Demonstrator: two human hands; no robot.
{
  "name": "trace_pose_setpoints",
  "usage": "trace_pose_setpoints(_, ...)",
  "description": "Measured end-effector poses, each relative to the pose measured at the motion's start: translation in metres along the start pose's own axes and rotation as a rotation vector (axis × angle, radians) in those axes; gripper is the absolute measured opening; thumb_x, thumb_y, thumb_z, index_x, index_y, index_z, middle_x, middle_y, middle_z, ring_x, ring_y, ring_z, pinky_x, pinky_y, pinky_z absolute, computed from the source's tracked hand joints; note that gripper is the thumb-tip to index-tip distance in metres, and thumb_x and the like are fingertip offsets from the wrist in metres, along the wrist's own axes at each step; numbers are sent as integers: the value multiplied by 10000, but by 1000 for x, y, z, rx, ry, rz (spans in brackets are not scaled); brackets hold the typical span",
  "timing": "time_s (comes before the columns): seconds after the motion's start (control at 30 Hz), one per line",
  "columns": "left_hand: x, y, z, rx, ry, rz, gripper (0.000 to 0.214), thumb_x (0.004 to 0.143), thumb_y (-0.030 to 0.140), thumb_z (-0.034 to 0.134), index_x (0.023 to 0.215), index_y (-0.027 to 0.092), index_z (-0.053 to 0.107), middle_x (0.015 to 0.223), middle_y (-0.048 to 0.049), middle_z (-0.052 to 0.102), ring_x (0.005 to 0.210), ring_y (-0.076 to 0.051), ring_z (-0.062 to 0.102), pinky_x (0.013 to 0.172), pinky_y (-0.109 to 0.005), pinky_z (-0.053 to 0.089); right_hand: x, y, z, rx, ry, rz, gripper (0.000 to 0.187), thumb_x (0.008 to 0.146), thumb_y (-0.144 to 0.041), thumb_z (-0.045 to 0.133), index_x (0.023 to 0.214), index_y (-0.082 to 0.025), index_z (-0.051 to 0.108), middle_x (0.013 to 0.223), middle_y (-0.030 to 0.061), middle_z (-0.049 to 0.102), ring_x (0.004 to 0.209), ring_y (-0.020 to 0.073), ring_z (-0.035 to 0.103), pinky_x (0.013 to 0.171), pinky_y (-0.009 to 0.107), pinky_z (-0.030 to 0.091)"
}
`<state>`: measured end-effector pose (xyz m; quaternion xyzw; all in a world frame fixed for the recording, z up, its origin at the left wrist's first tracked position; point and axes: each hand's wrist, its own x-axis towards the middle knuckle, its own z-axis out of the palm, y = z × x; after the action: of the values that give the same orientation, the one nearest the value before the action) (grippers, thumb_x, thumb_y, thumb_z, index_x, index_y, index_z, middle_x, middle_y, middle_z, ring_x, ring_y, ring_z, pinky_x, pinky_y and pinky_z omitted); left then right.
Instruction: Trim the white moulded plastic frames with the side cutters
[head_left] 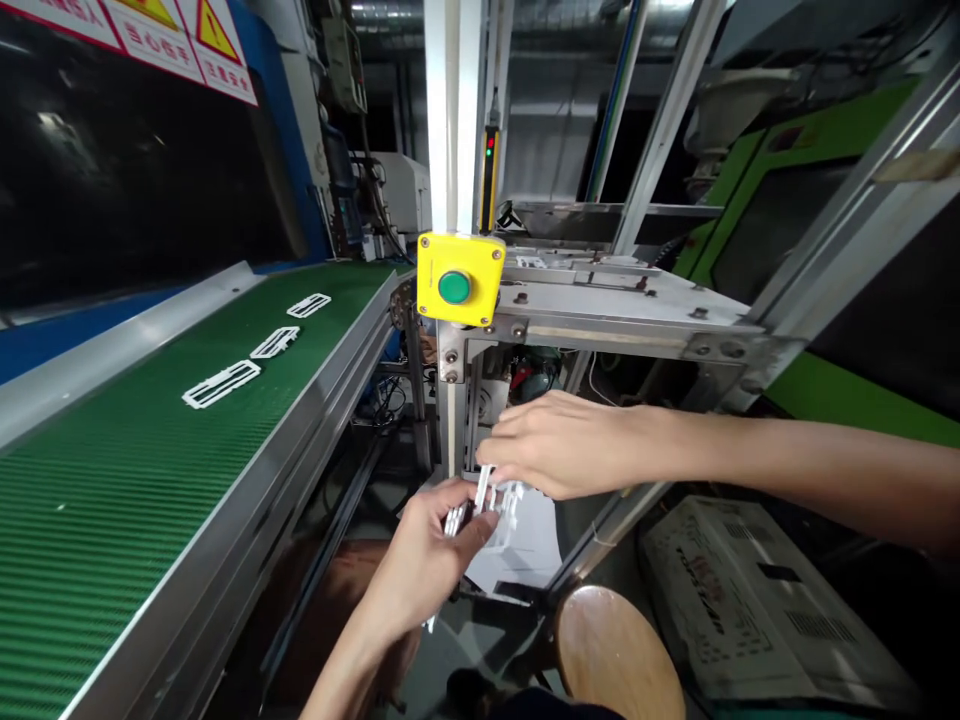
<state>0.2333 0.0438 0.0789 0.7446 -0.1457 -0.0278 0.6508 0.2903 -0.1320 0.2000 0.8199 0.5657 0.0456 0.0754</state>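
In front of me, below the yellow button box, my left hand (435, 545) is closed around several thin white plastic frames (454, 519), thumb on one side and fingers on the other. My right hand (551, 445) comes in from the right, its fingertips pinching the upper end of a white plastic frame (484, 488) beside that stack. The two hands almost meet, and their fingers hide part of the pieces. Three similar slotted white frames lie in a row on the green conveyor belt (150, 480), the nearest of them (221, 385) at its middle.
A metal post carries the yellow box (460, 280) with its green button. Behind my right arm stands a metal-framed table (600, 305). Below are a white surface (525, 550), a round wooden stool (619, 655) and a pale machine case (750, 590).
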Motion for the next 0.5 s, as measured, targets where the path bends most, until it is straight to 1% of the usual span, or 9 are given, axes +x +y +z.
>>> trace_pose_setpoints(0.03, -2, -1, -1, -36, 28, -19, 191, 806, 333, 621, 883, 161, 656, 766, -5, 568, 674, -120, 464, 619, -222, 362, -1, 3, 2, 82, 12, 57, 146, 883, -235, 472, 833, -162, 589, 706, 24, 605, 656, 127, 537, 522, 225, 345)
trace_pose_setpoints(0.1, -5, -5, -3, -147, 123, -77, 260, 788, 359, 647, 969, 172, 639, 709, 13, 541, 602, -99, 438, 566, -212, 347, -5, 8, 9, 312, 124, 225, 163, 892, -243, 448, 797, -162, 553, 629, -8, 582, 549, 88, 500, 510, 213, 343)
trace_pose_setpoints(0.2, -6, -14, 3, -288, 229, -87, 311, 778, 383, 654, 991, 158, 628, 633, 27, 504, 547, -91, 429, 560, -216, 358, -12, 8, 28, 781, 291, 451, 184, 895, -327, 438, 832, -164, 496, 631, -8, 611, 509, 85, 528, 487, 202, 391)
trace_pose_setpoints(0.27, -3, -15, 9, -320, 268, -51, 286, 788, 399, 636, 926, 148, 633, 604, 23, 496, 548, -102, 447, 578, -227, 375, -15, 3, 41, 1060, 292, 496, 219, 884, -376, 452, 844, -161, 467, 671, 19, 637, 552, 113, 584, 500, 219, 443)
trace_pose_setpoints(0.3, -2, -14, 12, -314, 301, -35, 275, 801, 407, 617, 890, 147, 633, 584, 22, 487, 544, -108, 450, 576, -231, 379, -17, 1, 45, 1123, 262, 490, 238, 879, -392, 459, 840, -158, 468, 689, 30, 643, 584, 126, 602, 517, 231, 460)
trace_pose_setpoints(0.33, 0, -11, 15, -289, 337, -22, 271, 814, 412, 595, 857, 147, 633, 567, 21, 477, 542, -115, 454, 567, -232, 381, -19, -1, 47, 1117, 230, 480, 250, 876, -399, 462, 834, -154, 485, 703, 34, 644, 614, 134, 611, 541, 240, 470)
trace_pose_setpoints(0.4, 4, -4, 17, -164, 374, 25, 266, 839, 402, 559, 834, 150, 642, 597, 0, 507, 585, -137, 492, 581, -235, 399, -23, -6, 42, 925, 207, 460, 250, 876, -392, 469, 884, -155, 548, 788, 39, 654, 705, 144, 617, 621, 257, 472)
trace_pose_setpoints(0.43, 5, 0, 18, -65, 344, 71, 256, 847, 388, 549, 836, 154, 652, 646, -19, 538, 622, -149, 517, 593, -236, 411, -26, -8, 36, 784, 212, 445, 251, 877, -388, 475, 950, -167, 570, 860, 42, 656, 765, 151, 614, 662, 263, 464)
trace_pose_setpoints(0.5, 8, 6, 21, 160, 210, 211, 235, 852, 359, 539, 838, 166, 673, 750, -57, 582, 693, -173, 557, 623, -238, 438, -31, -13, 22, 517, 196, 372, 275, 887, -374, 468, 1075, -194, 557, 964, 49, 644, 830, 164, 602, 674, 262, 441)
